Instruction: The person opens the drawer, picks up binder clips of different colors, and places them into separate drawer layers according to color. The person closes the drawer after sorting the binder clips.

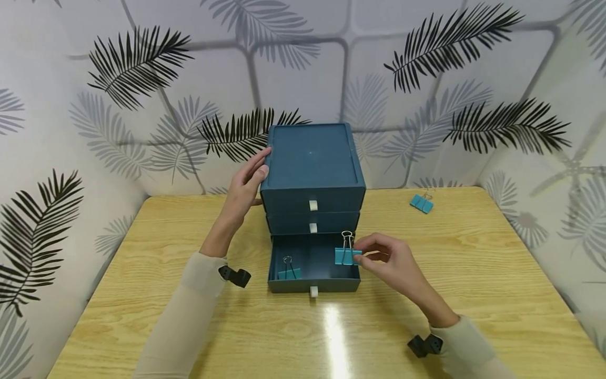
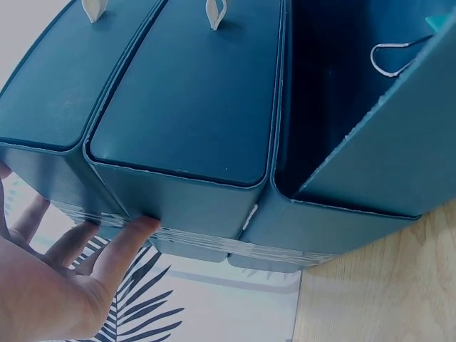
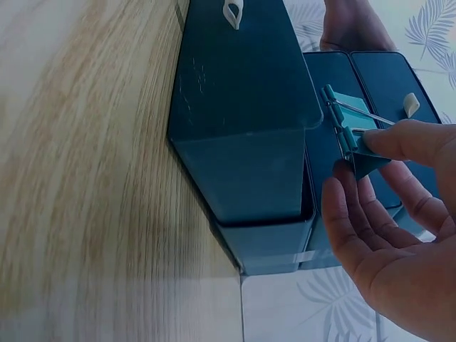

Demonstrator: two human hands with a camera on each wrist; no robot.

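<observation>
A dark blue drawer box [image 1: 310,158] stands at the back of the table, its bottom drawer [image 1: 314,286] pulled out and the upper two closed. My left hand [image 1: 240,192] rests with extended fingers against the box's left side; the left wrist view shows its fingertips on that wall. With thumb and fingers, my right hand [image 1: 393,260] pinches a turquoise binder clip [image 1: 346,256] over the right part of the open drawer. Its wire handles point up in the head view. Another turquoise binder clip [image 1: 289,273] lies inside the drawer at the front left.
A third turquoise binder clip [image 1: 421,203] lies on the wooden table [image 1: 473,284] at the back right. Behind the table rises a wall [image 1: 369,63] with a leaf pattern. Small pale pull tabs [image 1: 313,205] stick out from the drawer fronts.
</observation>
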